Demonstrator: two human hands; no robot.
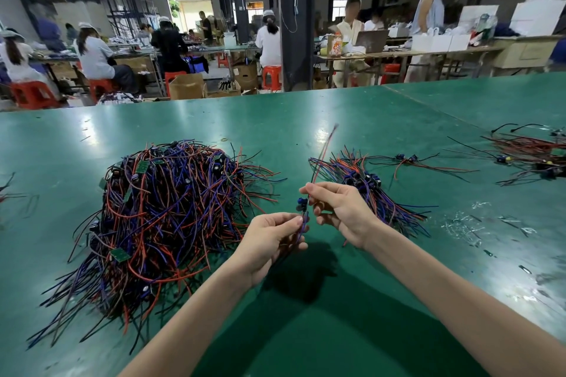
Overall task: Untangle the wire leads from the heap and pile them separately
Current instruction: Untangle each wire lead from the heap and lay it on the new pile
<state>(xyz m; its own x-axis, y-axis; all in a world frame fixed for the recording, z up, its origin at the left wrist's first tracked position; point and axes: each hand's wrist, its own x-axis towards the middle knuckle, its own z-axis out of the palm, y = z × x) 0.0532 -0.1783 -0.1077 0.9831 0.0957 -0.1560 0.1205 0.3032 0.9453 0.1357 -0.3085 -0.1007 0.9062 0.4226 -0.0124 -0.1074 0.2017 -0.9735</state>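
Lead (302,204) of red, black and purple strands with a small blue part stands above the bench (306,330), between two closed grips: left hand (269,242) pinching low, right hand (340,211) pinching high. Beyond, tangled heap (165,208) left, sorted pile (370,190) right.

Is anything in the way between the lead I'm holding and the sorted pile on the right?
Nothing visible does. The left hand and right hand pinch the lead above the table; the sorted pile lies just past the right hand, and only green table shows between them.
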